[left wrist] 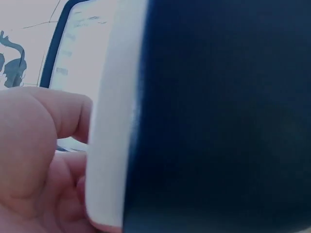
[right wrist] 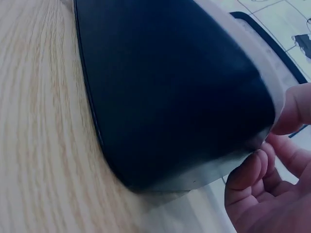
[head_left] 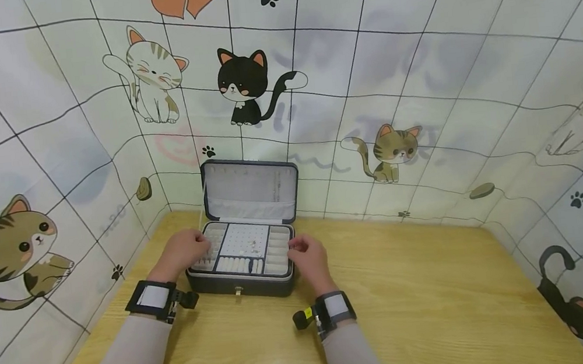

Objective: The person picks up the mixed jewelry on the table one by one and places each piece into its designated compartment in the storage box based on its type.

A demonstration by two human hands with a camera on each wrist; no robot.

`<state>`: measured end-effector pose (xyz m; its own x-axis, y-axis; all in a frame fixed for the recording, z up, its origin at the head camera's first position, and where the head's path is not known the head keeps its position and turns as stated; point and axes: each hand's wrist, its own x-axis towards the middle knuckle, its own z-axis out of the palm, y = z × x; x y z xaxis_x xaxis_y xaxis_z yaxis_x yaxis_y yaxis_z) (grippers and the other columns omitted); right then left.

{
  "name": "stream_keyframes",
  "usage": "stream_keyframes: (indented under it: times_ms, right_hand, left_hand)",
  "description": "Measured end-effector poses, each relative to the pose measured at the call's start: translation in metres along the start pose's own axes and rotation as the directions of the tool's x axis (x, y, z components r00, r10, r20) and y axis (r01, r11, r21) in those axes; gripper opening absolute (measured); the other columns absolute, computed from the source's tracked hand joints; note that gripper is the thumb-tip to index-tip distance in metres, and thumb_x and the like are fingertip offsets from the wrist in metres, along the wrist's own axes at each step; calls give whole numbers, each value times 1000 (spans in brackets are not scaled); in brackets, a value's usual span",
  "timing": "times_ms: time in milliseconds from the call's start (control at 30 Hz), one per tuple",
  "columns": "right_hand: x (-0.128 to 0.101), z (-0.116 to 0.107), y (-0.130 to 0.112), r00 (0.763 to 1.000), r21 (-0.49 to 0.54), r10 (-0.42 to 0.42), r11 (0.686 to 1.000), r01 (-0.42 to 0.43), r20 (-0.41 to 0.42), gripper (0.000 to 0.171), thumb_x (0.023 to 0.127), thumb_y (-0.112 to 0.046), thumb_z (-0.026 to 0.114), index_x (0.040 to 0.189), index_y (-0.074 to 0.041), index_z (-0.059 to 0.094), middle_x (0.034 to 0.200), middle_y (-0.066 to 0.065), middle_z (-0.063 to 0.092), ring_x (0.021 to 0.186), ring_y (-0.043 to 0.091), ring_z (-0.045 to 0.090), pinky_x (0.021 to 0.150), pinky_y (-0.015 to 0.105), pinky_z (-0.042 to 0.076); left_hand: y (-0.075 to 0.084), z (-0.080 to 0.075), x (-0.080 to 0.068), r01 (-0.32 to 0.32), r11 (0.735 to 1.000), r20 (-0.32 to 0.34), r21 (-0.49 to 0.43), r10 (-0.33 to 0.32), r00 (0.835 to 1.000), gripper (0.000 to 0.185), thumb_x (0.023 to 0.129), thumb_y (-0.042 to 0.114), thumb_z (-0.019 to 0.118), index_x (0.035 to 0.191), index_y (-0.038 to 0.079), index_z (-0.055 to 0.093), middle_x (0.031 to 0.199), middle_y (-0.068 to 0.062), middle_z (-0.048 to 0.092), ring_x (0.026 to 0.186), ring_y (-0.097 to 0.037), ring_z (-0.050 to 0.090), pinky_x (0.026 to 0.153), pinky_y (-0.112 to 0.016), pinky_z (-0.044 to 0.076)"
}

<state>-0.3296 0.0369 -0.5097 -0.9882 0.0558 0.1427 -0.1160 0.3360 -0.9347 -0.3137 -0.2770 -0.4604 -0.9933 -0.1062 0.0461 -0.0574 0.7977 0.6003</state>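
A dark jewelry box (head_left: 265,287) stands on the table with its lid (head_left: 250,193) raised at the back. Inside lies a pale divided tray (head_left: 278,249) with ring rolls (head_left: 233,264) along the front and small shiny studs (head_left: 253,246) on its middle panel. My left hand (head_left: 182,252) holds the tray's left edge, fingertips over the side compartments. On the opposite side, my right hand (head_left: 311,257) pinches the right edge between thumb and fingers. In the right wrist view, those fingers (right wrist: 250,170) sit at the pale rim above the dark wall.
The wooden table (head_left: 412,287) extends to the right and in front of the box. A cat-printed tiled sheet (head_left: 327,114) hangs behind and along both sides. A small metal clasp (head_left: 238,291) sits on the box's front. Both wrists wear strapped cameras.
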Motion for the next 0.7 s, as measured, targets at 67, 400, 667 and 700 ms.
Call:
stream_keyframes:
  times_ms: [67, 400, 667, 700]
  right_hand:
    - [6, -3, 2, 1000, 81, 5, 997, -4, -13, 22, 86, -7, 68, 106, -2, 74, 92, 7, 66, 81, 16, 60, 70, 28, 53]
    - [26, -18, 15, 995, 347, -73, 937, 47, 63, 56, 95, 0, 59, 150, 1, 53, 154, 24, 55, 142, 38, 53, 114, 52, 49]
    - [36, -21, 19, 953, 347, -168, 935, 74, 251, 73, 98, -4, 54, 167, -8, 30, 174, 16, 30, 162, 34, 28, 128, 56, 29]
    - [37, -22, 20, 949, 353, -178, 932, 77, 261, 73, 98, -4, 53, 167, -7, 29, 175, 16, 29, 163, 35, 27, 129, 56, 28]
  left_hand:
    - [2, 0, 3, 18, 998, -103, -55, -24, 994, 26, 98, 24, 56, 92, 4, 70, 82, -10, 63, 75, -26, 56, 62, -32, 41]
    - [3, 1, 19, -9, 896, -134, -443, -56, 989, 58, 111, 38, 47, 154, -1, 47, 156, -25, 51, 139, -43, 52, 114, -57, 45]
    - [-14, 4, 31, 34, 746, 123, -665, 65, 990, 74, 114, 38, 33, 169, 2, 1, 179, -20, -1, 166, -41, 1, 131, -66, 11]
    - [-17, 5, 32, 32, 719, 134, -694, 85, 987, 73, 114, 38, 32, 169, 2, -1, 179, -18, -3, 167, -40, -2, 131, -65, 8]
